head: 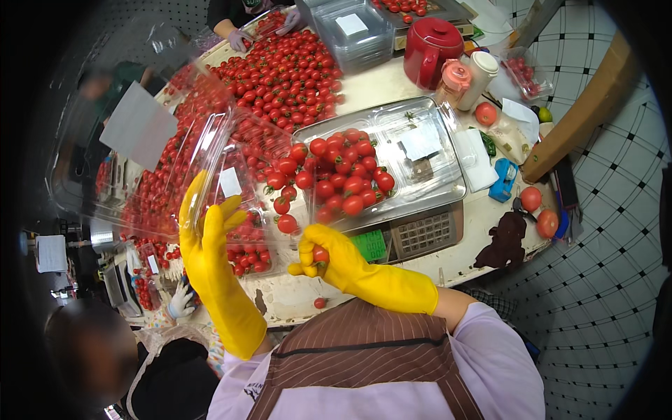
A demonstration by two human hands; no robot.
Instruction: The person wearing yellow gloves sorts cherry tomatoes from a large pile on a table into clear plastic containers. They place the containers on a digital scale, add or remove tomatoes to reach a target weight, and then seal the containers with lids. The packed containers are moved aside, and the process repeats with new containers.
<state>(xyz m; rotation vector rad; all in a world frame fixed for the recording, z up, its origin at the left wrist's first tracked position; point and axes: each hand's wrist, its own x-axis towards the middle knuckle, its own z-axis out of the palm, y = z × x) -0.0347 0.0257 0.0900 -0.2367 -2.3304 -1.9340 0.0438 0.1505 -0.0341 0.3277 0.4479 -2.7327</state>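
Note:
My left hand [212,247], in a yellow rubber glove, is raised at the left and grips the edge of a clear plastic clamshell container [210,142] with a white label. My right hand [320,249], gloved the same way, is curled around a cherry tomato [321,254] in front of the scale. Just beyond it, cherry tomatoes [346,173] are heaped in clear plastic on a steel tray [457,181]. The tray rests on a digital scale [425,231] with a lit green display. Several tomatoes [287,223] lie at the heap's left side.
A large spread of cherry tomatoes [283,79] covers the far table. Stacked clear containers [357,42], a red jug [431,52], bottles [478,79] and a blue tape dispenser [503,180] stand beyond and right. Gloved hands [239,39] of a co-worker are at the top; another person sits lower left.

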